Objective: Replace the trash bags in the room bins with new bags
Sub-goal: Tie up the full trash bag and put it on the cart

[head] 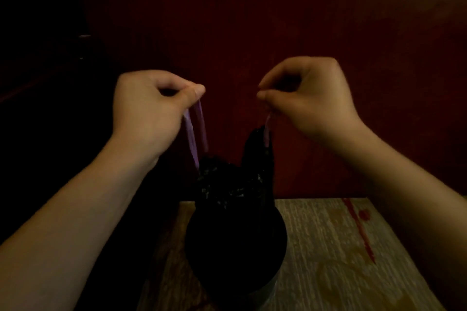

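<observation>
My left hand and right hand each pinch the purple drawstrings, the black bag hanging straight down between them into the bin at the floor's far edge.

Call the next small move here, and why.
The left hand pinches one purple drawstring loop, the right hand the other loop; the black bag is bunched above the bin, not yet tied. So likely: pull both up and apart to cinch it.

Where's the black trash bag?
In the head view the black trash bag is central, in the round bin, its drawstrings pinched by the left hand and right hand.
</observation>
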